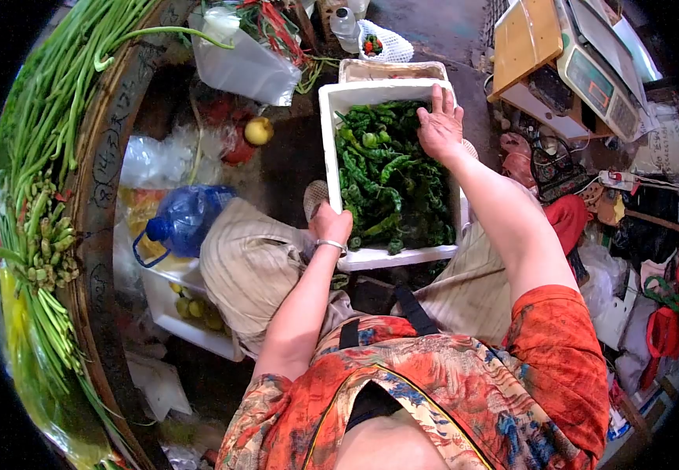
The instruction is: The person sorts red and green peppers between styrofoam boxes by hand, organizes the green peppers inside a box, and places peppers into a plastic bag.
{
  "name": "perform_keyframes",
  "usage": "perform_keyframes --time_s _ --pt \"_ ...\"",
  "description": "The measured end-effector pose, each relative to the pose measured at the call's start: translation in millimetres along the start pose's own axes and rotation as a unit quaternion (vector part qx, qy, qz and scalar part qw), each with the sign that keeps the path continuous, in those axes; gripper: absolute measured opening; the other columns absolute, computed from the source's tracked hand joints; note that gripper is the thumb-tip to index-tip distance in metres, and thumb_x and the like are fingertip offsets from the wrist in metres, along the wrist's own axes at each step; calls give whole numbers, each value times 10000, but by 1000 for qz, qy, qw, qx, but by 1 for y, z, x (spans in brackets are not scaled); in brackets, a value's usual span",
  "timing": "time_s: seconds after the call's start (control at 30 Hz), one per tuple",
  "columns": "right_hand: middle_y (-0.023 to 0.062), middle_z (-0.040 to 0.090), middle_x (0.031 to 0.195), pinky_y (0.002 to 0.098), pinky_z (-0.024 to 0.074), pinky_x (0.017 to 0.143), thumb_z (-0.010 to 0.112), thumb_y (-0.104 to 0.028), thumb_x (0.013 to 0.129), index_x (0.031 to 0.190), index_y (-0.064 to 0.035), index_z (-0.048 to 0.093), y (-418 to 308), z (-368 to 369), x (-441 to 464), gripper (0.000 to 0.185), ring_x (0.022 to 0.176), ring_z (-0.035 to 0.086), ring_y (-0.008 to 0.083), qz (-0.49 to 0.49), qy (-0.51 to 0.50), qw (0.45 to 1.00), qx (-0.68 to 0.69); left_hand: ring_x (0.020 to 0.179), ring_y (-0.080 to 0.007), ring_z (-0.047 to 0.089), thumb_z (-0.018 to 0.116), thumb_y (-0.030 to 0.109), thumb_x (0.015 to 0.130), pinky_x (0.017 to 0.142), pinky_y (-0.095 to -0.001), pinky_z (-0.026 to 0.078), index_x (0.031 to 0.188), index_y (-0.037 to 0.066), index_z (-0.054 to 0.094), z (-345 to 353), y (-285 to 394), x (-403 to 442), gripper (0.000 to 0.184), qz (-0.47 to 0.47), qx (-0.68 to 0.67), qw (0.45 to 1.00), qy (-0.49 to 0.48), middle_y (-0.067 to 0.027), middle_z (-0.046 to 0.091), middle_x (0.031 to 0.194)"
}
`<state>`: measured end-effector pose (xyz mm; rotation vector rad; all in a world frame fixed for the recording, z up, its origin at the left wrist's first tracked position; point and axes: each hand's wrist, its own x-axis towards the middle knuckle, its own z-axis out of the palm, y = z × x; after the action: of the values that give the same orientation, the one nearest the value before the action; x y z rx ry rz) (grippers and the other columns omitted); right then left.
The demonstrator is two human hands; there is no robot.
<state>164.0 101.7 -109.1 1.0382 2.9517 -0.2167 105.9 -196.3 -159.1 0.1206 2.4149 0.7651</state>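
A white foam box (328,149) full of green peppers (386,176) is in front of me, between my knees. My left hand (332,227) grips the box's left wall near its front corner, with the fingers hidden on the outer side. Over the far right part of the box is my right hand (440,129), its fingers stretched out and slightly apart, with no pepper visible in it. It lies at the right wall by the far corner; whether the palm touches the peppers or the rim I cannot tell.
Another foam box (394,71) stands just behind. Bundled green stalks (50,157) lie on a wooden ledge (104,180) at left. Below are a blue water jug (187,223) and a yellow fruit (259,131). A digital scale (598,82) stands at upper right.
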Motion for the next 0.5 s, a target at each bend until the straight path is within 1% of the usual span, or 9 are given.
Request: perform_keyframes --time_s 0.07,0.1,0.17,0.3,0.37,0.4,0.47,0.5 --pt "162 139 1593 569 138 1146 340 -284 990 1246 -110 598 -12 -27 -5 403 1459 115 414 4 -94 993 -76 1003 -424 621 625 171 705 917 -442 463 1034 5 607 0 1 -1 368 -2 -3 1000 -1 -259 665 1020" --pt "162 139 1593 569 138 1146 340 -284 990 1246 -110 598 -10 -23 -4 403 1459 115 414 4 -94 993 -75 1002 -423 622 625 171 704 916 -442 463 1035 5 604 -1 2 -1 371 -3 2 1000 1 -260 666 1016" --pt "154 138 1594 576 149 1140 343 -293 991 1251 -97 601 -6 -8 -1 415 1456 133 404 15 -39 999 -20 1001 -422 623 624 171 703 915 -442 463 1037 4 601 -2 4 -3 374 -3 6 1000 4 -260 666 1012" --pt "154 147 1591 580 158 1135 352 -286 991 1248 -99 603 1 4 3 405 1454 143 402 10 -30 999 -12 996 -418 626 621 170 701 915 -440 462 1050 6 591 -5 8 -6 387 3 -4 1000 2 -259 668 1000" --pt "179 142 1587 588 164 1130 355 -277 990 1215 -88 617 4 17 7 393 1448 151 422 5 3 999 -42 995 -417 627 620 171 699 917 -439 461 1055 7 589 -6 11 -7 392 6 -12 1000 -1 -259 669 999" --pt "179 142 1587 588 164 1130 355 -277 990 1215 -88 617 3 11 7 393 1448 151 422 6 4 999 -42 999 -416 627 620 173 700 920 -438 460 1053 9 592 -6 11 -7 390 3 -10 1000 0 -258 669 1001" --pt "205 123 1586 591 164 1129 357 -275 987 1203 -76 610 -3 -10 5 388 1443 152 442 -7 -47 997 -64 1003 -414 627 620 176 700 923 -438 460 1051 11 595 -4 7 -4 388 0 -9 1000 0 -257 670 1003" --pt "205 123 1586 591 164 1129 357 -275 987 1203 -76 610 0 -8 3 388 1443 152 442 -7 -47 997 -65 1004 -413 629 619 180 701 920 -440 463 1048 15 600 -2 4 -2 384 -4 10 1000 4 -255 671 1006"
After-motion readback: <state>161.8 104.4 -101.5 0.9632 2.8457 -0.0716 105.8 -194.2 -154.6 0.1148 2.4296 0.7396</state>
